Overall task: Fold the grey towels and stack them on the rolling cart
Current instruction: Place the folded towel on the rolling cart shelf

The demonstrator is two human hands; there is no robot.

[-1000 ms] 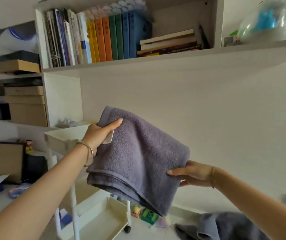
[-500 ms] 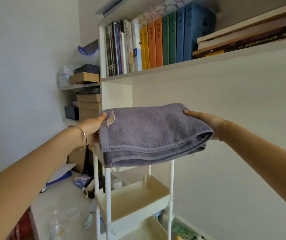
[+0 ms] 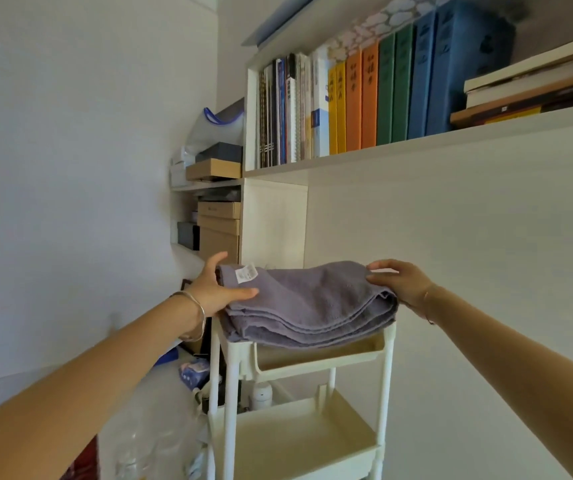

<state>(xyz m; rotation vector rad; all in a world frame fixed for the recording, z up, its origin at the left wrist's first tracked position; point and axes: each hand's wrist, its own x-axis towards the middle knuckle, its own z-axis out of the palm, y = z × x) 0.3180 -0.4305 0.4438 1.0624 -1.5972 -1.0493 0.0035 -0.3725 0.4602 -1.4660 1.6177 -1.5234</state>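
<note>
Folded grey towel (image 3: 309, 303), midair 0.5 s ago, now lies on rolling cart (image 3: 385, 362) top tray, frame centre. Left hand (image 3: 215, 289) spread, fingers flat on towel's left end; right hand (image 3: 399, 280) flat on right end.

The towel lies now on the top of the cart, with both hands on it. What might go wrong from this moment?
1. The towel seems to hang over the front rim of the cart, so it may slide off once the left hand and the right hand let go.
2. Its folded layers look uneven at the front edge. If the hands drag on the towel as they pull away, the fold may open.
</note>
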